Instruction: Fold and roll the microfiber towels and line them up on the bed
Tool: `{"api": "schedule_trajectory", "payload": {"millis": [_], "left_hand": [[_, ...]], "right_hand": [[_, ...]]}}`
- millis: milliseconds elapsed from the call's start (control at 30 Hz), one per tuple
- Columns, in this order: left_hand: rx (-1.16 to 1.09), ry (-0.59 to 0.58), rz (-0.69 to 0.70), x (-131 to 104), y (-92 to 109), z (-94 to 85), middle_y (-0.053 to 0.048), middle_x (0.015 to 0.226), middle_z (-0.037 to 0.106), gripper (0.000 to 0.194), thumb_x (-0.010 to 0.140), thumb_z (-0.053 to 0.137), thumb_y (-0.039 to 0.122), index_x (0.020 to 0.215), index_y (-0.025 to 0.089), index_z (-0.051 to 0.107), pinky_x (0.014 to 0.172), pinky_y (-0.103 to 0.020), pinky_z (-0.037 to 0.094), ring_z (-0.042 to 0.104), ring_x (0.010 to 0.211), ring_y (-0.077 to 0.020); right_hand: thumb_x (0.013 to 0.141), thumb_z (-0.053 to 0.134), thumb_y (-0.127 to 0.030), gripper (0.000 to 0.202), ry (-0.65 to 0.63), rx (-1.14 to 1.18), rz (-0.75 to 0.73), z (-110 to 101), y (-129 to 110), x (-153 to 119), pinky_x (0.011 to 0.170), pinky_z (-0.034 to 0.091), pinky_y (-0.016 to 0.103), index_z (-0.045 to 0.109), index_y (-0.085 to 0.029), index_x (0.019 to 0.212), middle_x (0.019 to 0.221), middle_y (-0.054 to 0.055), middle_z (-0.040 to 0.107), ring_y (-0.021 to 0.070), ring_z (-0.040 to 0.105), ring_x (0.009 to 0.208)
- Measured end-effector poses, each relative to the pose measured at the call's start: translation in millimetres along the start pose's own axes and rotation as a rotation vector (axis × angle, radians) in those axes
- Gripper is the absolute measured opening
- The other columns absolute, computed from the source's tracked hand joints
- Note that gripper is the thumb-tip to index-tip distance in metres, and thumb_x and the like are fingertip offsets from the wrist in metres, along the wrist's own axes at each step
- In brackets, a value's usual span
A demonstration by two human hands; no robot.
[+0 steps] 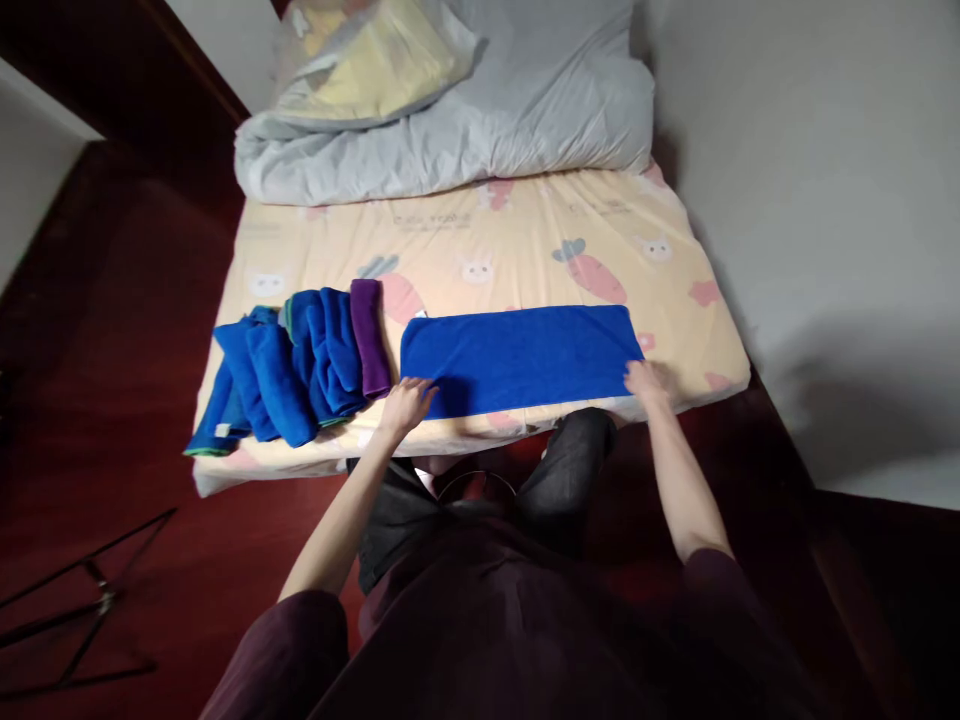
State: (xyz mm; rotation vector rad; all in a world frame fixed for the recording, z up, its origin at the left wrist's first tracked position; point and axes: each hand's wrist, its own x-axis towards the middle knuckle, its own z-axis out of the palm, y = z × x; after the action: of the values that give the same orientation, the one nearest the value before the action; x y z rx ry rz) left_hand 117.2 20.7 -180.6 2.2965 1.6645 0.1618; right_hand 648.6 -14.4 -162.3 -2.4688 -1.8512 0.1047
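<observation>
A blue towel (525, 358) lies flat as a long rectangle near the front edge of the bed. At its near left corner is my left hand (409, 403), fingers curled onto the cloth. My right hand (646, 383) pinches the towel's right edge. Left of the towel sits a rolled purple towel (370, 338). Beside that roll, several blue towels (277, 375) are bunched together in a heap, some with green edging.
The bed (510, 235) has a cream sheet with carrots and rabbits. A grey quilt (540, 100) is folded across its far end, with yellow bedding (382, 60) on top. A pale wall (825, 220) stands right. Black metal legs (97, 600) stand on the red floor (225, 580).
</observation>
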Motion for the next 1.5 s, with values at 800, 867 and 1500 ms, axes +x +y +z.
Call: {"api": "schedule_trajectory", "payload": {"millis": [800,867,1500], "left_hand": [[-0.274,0.249,-0.175,48.6,67.5,126.0,-0.008,0.171,0.033,0.058,0.102,0.037,0.026,0.159,0.018,0.045,0.134,-0.056,0.011,0.023,0.161,-0.0289],[-0.239,0.293,-0.154,48.3,68.0,126.8,-0.009,0.169,0.037,0.056,0.103,0.037,0.025,0.156,0.014,0.049,0.133,-0.054,0.014,0.028,0.159,-0.0283],[-0.084,0.26,-0.163,53.9,63.2,126.4,-0.005,0.171,0.033,0.061,0.1,0.037,0.026,0.16,0.021,0.046,0.134,-0.05,0.017,0.025,0.161,-0.0245]], "right_hand": [[0.11,0.038,-0.041,0.059,-0.143,0.422,-0.433,115.1,-226.7,-20.6,0.134,0.003,0.05,0.035,-0.019,0.164,0.176,0.005,0.018,0.0218,0.01,0.164],[0.11,0.036,-0.042,0.06,-0.137,0.391,-0.34,110.5,-186.7,-10.4,0.134,0.002,0.051,0.033,-0.019,0.165,0.176,0.005,0.018,0.0227,0.01,0.164],[0.106,0.028,-0.037,0.065,0.175,0.129,0.194,121.9,14.9,39.0,0.13,0.016,0.058,0.033,-0.01,0.165,0.172,0.018,0.026,0.0293,0.019,0.161]]}}
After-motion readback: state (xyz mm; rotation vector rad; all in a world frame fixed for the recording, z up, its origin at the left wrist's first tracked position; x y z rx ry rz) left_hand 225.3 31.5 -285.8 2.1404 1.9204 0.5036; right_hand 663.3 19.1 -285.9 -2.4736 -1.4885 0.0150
